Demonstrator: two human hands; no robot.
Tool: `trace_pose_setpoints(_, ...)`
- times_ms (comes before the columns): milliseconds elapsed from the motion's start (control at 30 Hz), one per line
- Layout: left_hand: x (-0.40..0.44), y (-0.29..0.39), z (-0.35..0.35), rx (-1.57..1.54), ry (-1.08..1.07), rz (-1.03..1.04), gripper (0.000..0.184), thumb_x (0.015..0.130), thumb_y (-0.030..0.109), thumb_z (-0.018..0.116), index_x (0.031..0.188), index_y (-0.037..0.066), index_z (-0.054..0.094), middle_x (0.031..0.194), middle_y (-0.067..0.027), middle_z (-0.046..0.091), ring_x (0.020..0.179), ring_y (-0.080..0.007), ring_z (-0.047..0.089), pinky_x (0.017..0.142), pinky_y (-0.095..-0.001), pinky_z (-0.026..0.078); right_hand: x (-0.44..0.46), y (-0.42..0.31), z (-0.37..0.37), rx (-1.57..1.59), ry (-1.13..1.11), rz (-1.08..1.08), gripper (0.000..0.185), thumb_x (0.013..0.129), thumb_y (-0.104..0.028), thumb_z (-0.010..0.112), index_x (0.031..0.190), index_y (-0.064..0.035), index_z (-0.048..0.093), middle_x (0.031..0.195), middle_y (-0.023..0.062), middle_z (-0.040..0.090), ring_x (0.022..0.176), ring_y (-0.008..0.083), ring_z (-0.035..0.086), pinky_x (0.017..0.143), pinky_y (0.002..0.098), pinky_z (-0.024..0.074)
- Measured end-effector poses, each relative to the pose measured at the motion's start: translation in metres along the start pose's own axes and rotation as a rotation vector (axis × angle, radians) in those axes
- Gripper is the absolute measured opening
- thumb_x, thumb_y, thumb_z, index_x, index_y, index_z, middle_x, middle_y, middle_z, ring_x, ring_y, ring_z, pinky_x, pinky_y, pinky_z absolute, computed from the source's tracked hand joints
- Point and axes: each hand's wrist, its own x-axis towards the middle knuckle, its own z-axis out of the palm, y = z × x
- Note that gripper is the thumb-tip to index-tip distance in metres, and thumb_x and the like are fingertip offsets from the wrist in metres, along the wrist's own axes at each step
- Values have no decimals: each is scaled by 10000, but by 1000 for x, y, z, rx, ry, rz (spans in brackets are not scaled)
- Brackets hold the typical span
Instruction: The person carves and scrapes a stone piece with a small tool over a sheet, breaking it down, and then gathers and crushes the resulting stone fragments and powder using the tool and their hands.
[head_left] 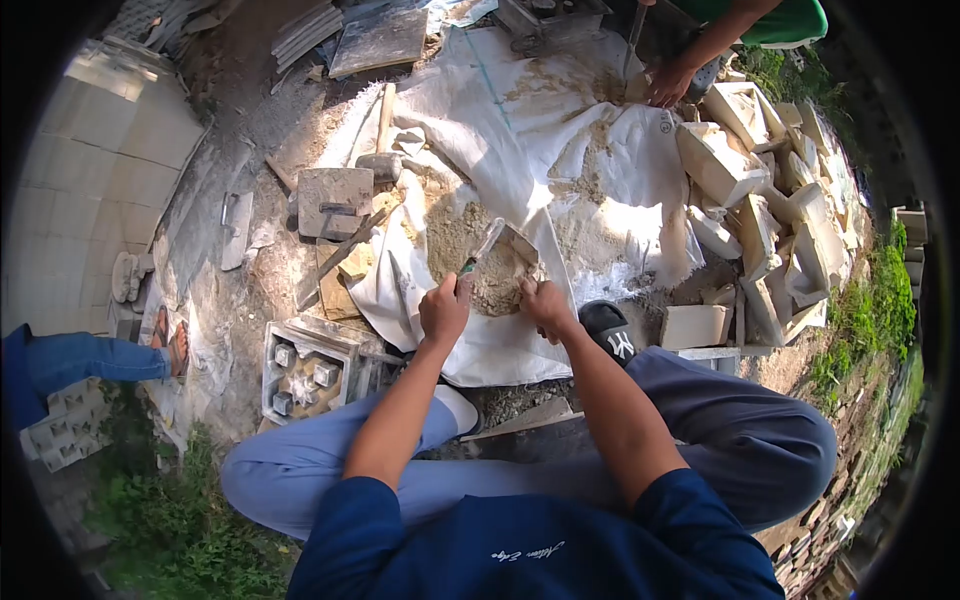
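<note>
My left hand point(445, 308) is closed around a hand tool point(487, 243) with a pale, narrow blade and a bit of green at its grip. The blade points up and away over a heap of sandy powder point(455, 235). My right hand point(547, 305) is closed at the heap's right side, beside a thin, dusty straight-edged piece point(520, 243). Whether the fingers hold that piece is hidden. Under the heap lies a white sack sheet point(500, 362).
A mould box with metal blocks point(310, 372) stands at left, near a square plate with a handle point(335, 203) and a hammer point(380, 163). Pale cast pieces point(765, 220) pile up at right. Another person's hand point(670, 82) works at the back; another person's leg point(100, 357) shows at left.
</note>
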Motion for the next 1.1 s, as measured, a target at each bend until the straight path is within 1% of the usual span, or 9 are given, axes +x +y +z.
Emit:
trace_pose_setpoints(67,3,9,0,-219,250,107,397,980,447,500,864,72,555,677,-214,633,637,-461,617,576,-547,474,-1,-2,0,8,-40,51,674,979,-524,447,652,55,555,492,145,538,373,268,558,368,407,447)
trace_pose_setpoints(133,1,1,11,-262,220,108,388,983,455,490,915,80,567,697,-228,640,676,-467,628,605,-556,482,0,-1,-1,14,-37,19,656,987,-514,442,669,49,555,491,141,532,375,262,556,363,406,441)
trace_pose_setpoints(233,-15,-9,17,24,-232,-4,420,985,472,472,960,76,607,775,-266,658,775,-487,642,686,-572,497,-3,-10,-7,-9,-73,86,643,993,-510,436,691,46,552,488,131,525,376,262,557,361,405,439)
trace_pose_setpoints(333,-16,-9,17,71,-287,13,445,985,501,455,968,85,611,798,-274,659,804,-478,648,715,-574,497,-10,-10,-12,-30,-11,10,650,992,-521,431,700,47,550,490,120,520,376,261,556,360,403,436)
trace_pose_setpoints(567,-11,-22,12,8,-118,-95,466,982,515,440,867,90,592,753,-244,663,768,-481,644,691,-576,496,-22,-1,-20,-41,170,-10,682,995,-525,411,767,94,581,591,205,611,437,300,611,395,419,472)
trace_pose_setpoints(633,-9,-23,8,-68,-53,-95,489,982,527,433,846,87,596,721,-250,650,752,-490,635,689,-580,494,-17,6,-14,-173,291,-27,645,990,-493,422,895,100,659,749,302,656,591,365,682,534,450,539)
trace_pose_setpoints(733,-6,-22,3,-72,-42,-118,488,978,533,437,862,91,608,728,-249,654,757,-490,637,689,-577,495,-25,8,-6,-52,293,106,709,997,-515,407,854,148,611,638,237,633,490,326,642,430,434,499)
trace_pose_setpoints(900,-10,-24,1,-45,-35,-100,493,971,543,447,863,94,620,723,-248,655,754,-479,644,689,-574,498,-48,-15,7,44,229,127,679,991,-508,450,800,130,583,612,212,607,455,306,616,408,419,480)
trace_pose_setpoints(1100,-17,-20,-2,-11,-109,-21,496,966,540,460,851,85,617,726,-240,661,735,-462,654,681,-564,503,-35,-3,37,27,199,93,642,994,-465,443,833,128,630,673,289,633,503,362,639,471,436,511)
